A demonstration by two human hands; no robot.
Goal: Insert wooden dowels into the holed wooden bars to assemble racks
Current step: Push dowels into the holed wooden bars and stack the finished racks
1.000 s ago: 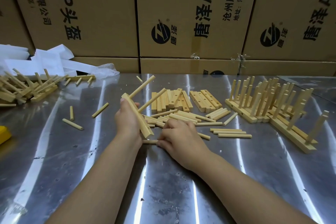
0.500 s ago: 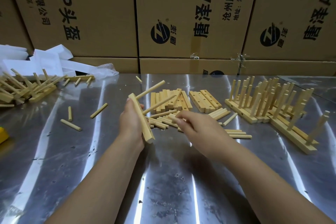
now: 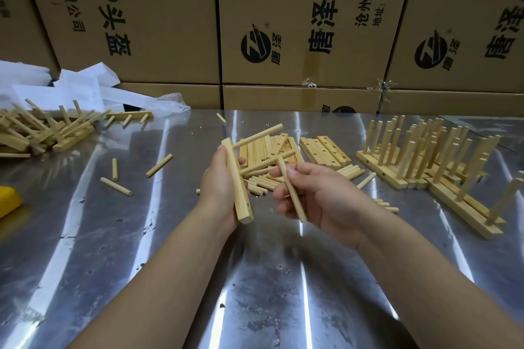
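At the far left edge a yellow thing [image 3: 8,201] is peeking in. Behind it, a messy pile of racks [image 3: 42,133] is lying on the shiny metal table [image 3: 170,263], with white paper [image 3: 79,88] just behind the pile. A few loose sticks [image 3: 116,186] are lying apart from each other on the table near the pile.

In the middle, the left hand [image 3: 219,181] is holding a wooden bar [image 3: 241,198] above the table, with its fingers curled round it. The bar is pointing away from the person and tilting a bit. Two sticks are already poking out of its right side, a top stick [image 3: 259,135] and a lower stick [image 3: 268,162]. A hole is showing near the bar's near end.

Just beside it, the right hand [image 3: 320,198] is pinching one more stick [image 3: 298,208] between thumb and fingers. This stick is close to the bar but not touching it.

Under the hands, a heap of sticks [image 3: 261,181] is lying on the table. Behind it, flat bars with holes [image 3: 323,151] are lying side by side.

On the right, finished racks [image 3: 425,156] are standing with their sticks pointing up. Big brown boxes [image 3: 283,8] are standing along the back.
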